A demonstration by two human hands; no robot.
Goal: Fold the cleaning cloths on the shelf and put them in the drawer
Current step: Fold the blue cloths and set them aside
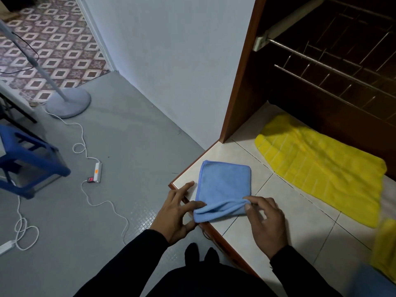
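Observation:
A folded blue cloth (224, 185) lies at the left corner of the white tiled shelf (300, 228). My left hand (177, 213) pinches the cloth's near left corner between thumb and fingers. At the near right corner, my right hand (265, 224) pinches the raised fold. A yellow cloth (321, 168) lies spread flat further right on the shelf. A second yellow cloth (385, 249) shows blurred at the right edge. No drawer is visible.
A wire rack (334, 67) hangs in the dark cabinet above the shelf. On the grey floor to the left are a power strip (96, 172) with white cables, a fan base (68, 103) and a blue stool (30, 159). A blue thing (372, 281) shows blurred at the bottom right corner.

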